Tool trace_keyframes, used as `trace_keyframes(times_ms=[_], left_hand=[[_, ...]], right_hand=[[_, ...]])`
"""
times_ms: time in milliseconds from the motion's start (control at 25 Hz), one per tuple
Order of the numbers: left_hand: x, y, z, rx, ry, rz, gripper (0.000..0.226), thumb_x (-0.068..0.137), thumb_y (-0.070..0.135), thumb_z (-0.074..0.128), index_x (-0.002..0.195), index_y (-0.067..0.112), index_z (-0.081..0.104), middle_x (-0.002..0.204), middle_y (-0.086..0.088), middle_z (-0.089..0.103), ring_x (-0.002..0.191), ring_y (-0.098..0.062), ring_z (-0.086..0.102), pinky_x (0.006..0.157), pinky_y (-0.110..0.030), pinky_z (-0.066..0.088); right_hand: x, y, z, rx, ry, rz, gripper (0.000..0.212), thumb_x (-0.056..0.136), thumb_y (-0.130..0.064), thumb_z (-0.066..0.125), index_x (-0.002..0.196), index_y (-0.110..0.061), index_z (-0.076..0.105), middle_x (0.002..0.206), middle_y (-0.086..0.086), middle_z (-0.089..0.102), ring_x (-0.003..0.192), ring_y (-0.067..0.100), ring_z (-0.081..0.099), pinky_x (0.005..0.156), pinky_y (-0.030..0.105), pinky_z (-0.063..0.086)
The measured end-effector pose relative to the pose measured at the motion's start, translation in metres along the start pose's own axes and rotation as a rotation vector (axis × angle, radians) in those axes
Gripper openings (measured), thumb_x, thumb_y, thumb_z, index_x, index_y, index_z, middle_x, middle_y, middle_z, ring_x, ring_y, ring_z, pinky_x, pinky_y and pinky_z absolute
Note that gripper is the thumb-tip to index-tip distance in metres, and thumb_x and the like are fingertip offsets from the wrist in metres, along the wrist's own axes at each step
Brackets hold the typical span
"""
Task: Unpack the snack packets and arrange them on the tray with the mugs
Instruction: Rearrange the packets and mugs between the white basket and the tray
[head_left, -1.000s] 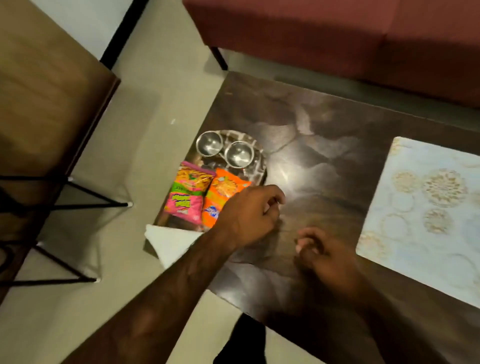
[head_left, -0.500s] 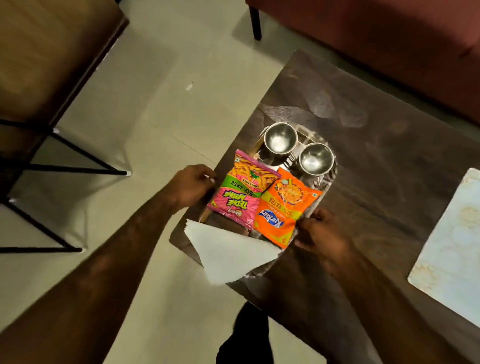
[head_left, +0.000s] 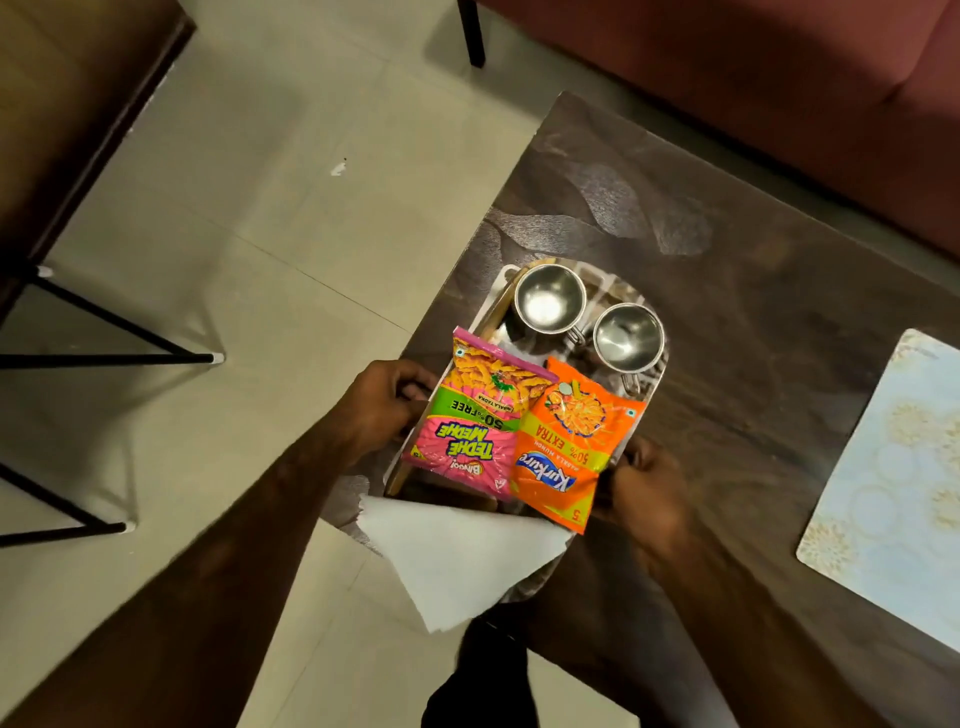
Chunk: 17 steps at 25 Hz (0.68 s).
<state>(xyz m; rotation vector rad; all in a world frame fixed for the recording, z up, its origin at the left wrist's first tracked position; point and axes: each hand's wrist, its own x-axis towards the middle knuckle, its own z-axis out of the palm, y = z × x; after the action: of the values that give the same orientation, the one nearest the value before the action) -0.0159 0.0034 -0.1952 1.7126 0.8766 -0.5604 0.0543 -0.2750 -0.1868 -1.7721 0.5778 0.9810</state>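
A tray (head_left: 498, 296) sits at the left edge of a dark table (head_left: 753, 322). Two steel mugs (head_left: 549, 298) (head_left: 628, 338) stand side by side at its far end. A pink snack packet (head_left: 478, 421) and an orange snack packet (head_left: 571, 447) lie next to each other on its near half. My left hand (head_left: 384, 405) grips the tray's left edge beside the pink packet. On the other side, my right hand (head_left: 644, 488) closes on the tray's right edge by the orange packet's corner. A white paper sheet (head_left: 457, 551) overhangs the tray's near end.
A pale patterned placemat (head_left: 888, 478) lies on the table at the right. A maroon sofa (head_left: 779, 78) runs behind the table. At the left stands a wooden table (head_left: 67, 104) on thin black legs, over a tiled floor (head_left: 291, 208).
My hands left the bare tabletop and came to the tray's two sides, left hand now on its left edge, right on its right. The view shifted left and closer to the tray.
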Motion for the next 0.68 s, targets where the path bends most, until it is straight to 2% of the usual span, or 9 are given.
trace_keyframes(times_ms=[80,160,200,240,320,400,520,680], left_hand=[[0.001,-0.005,0.001,0.004,0.059,0.01,0.02,0.085,-0.002,0.073,0.104,0.001,0.068,0.079,-0.024,0.061,0.063,-0.024,0.06,0.056,-0.029,0.048],[0.003,-0.009,-0.007,0.04,0.112,0.02,0.019,0.081,0.002,0.078,0.096,0.01,0.071,0.077,-0.019,0.063,0.056,-0.018,0.059,0.053,-0.023,0.046],[0.003,-0.01,-0.012,0.062,0.121,0.022,0.019,0.08,0.004,0.079,0.094,0.014,0.072,0.078,-0.017,0.066,0.059,-0.018,0.063,0.056,-0.024,0.048],[0.004,-0.012,-0.017,0.082,0.123,0.02,0.019,0.08,0.006,0.08,0.094,0.015,0.072,0.08,-0.015,0.069,0.066,-0.023,0.068,0.061,-0.027,0.053],[0.006,-0.016,-0.026,0.13,0.138,0.013,0.021,0.079,0.009,0.081,0.097,0.016,0.072,0.086,-0.014,0.071,0.079,-0.031,0.072,0.074,-0.041,0.06],[0.008,-0.021,-0.032,0.186,0.174,0.01,0.023,0.078,0.012,0.082,0.098,0.017,0.072,0.085,-0.011,0.07,0.081,-0.031,0.072,0.078,-0.048,0.061],[0.006,-0.025,-0.036,0.22,0.194,0.028,0.032,0.077,0.013,0.083,0.101,0.027,0.069,0.083,-0.005,0.069,0.078,-0.025,0.071,0.076,-0.048,0.062],[0.001,-0.024,-0.031,0.234,0.204,0.076,0.043,0.08,0.013,0.08,0.106,0.042,0.062,0.085,-0.002,0.065,0.076,-0.026,0.069,0.074,-0.045,0.06]], right_hand=[[-0.001,0.006,-0.015,-0.008,0.015,-0.012,0.04,0.089,0.02,0.037,0.096,-0.004,0.068,0.073,0.007,0.078,0.059,0.02,0.076,0.046,0.029,0.057],[-0.001,0.013,-0.033,-0.002,0.039,-0.031,0.037,0.088,0.022,0.038,0.098,0.001,0.067,0.08,0.014,0.078,0.064,0.025,0.076,0.05,0.032,0.059],[-0.001,0.017,-0.043,-0.008,0.058,-0.043,0.037,0.088,0.022,0.039,0.099,0.001,0.067,0.085,0.017,0.077,0.068,0.028,0.077,0.054,0.036,0.061],[-0.001,0.021,-0.055,-0.023,0.079,-0.049,0.036,0.089,0.021,0.04,0.098,0.0,0.067,0.088,0.018,0.077,0.071,0.029,0.077,0.058,0.038,0.062],[0.0,0.031,-0.077,-0.048,0.122,-0.033,0.035,0.09,0.02,0.04,0.095,-0.002,0.067,0.084,0.015,0.079,0.068,0.025,0.077,0.055,0.036,0.062],[0.0,0.041,-0.095,-0.066,0.152,0.006,0.036,0.09,0.019,0.042,0.097,-0.004,0.069,0.082,0.013,0.079,0.069,0.027,0.078,0.055,0.039,0.062],[0.001,0.058,-0.112,-0.089,0.172,0.048,0.038,0.091,0.016,0.046,0.098,-0.01,0.073,0.087,0.012,0.08,0.078,0.035,0.078,0.07,0.055,0.063],[0.004,0.072,-0.117,-0.091,0.173,0.068,0.04,0.091,0.014,0.047,0.089,-0.013,0.077,0.088,0.013,0.08,0.08,0.037,0.078,0.074,0.061,0.061]])
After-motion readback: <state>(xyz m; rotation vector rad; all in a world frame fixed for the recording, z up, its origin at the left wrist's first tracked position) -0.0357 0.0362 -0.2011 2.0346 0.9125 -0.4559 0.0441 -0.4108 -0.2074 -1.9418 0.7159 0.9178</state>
